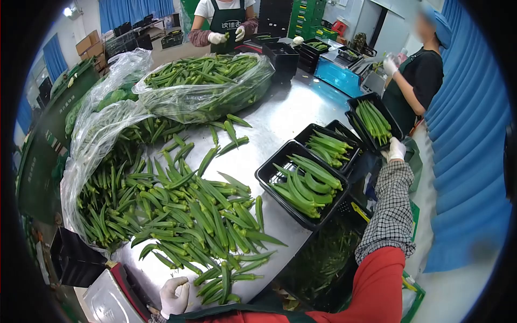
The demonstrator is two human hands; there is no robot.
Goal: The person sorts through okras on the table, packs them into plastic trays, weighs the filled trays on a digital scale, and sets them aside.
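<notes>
My right hand [396, 149], in a white glove, grips the near edge of a black plastic tray [353, 119] at the right. Okra pods [373, 123] lie lengthwise in that tray, which is tilted. My left hand [175, 296], also gloved, is at the table's near edge with its fingers curled in and nothing visible in them. Just right of it lies the front of a large loose heap of okra [204, 215]. Two more black trays with okra, a nearer tray [262, 173] and a farther tray [312, 129], stand between the heap and my right arm.
A clear plastic bag [183, 102] full of okra lies on the metal table [280, 116]. Two co-workers stand beyond, one person [229, 21] at the back and one [420, 70] at the right. A scale [105, 296] and black container [75, 258] are near left.
</notes>
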